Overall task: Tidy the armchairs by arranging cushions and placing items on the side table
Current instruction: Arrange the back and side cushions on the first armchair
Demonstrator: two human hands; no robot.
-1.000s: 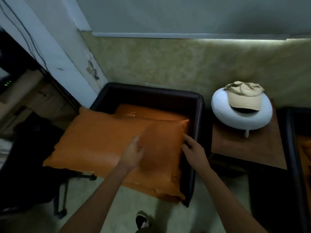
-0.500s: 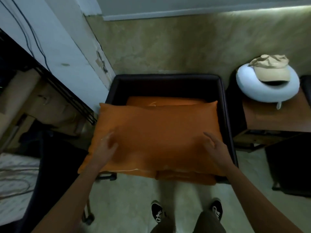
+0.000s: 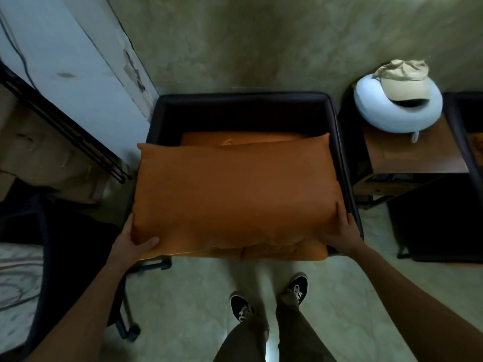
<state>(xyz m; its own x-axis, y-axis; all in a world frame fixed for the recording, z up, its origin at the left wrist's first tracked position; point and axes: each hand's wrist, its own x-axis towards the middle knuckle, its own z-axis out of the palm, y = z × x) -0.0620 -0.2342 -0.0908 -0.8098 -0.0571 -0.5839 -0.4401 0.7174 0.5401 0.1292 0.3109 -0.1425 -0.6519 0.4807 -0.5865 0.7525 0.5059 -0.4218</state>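
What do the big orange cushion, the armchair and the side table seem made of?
Orange cushion: soft matte fabric, possibly faux leather; wrinkles near its front edge. Armchair: dark upholstery, perhaps leatherette, faint sheen on its rim. Side table: brown wood or veneer, satin top.

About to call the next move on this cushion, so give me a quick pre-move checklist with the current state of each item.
1. Grip of left hand on the cushion, near corner: ok.
2. Hold of right hand on the other near corner: ok.
3. The cushion sits within the armchair: not ok, its left end sticks out past the arm.
4. The second cushion underneath lies flat: cannot tell, mostly hidden.
5. The cap rests on the white ring on the side table: ok.
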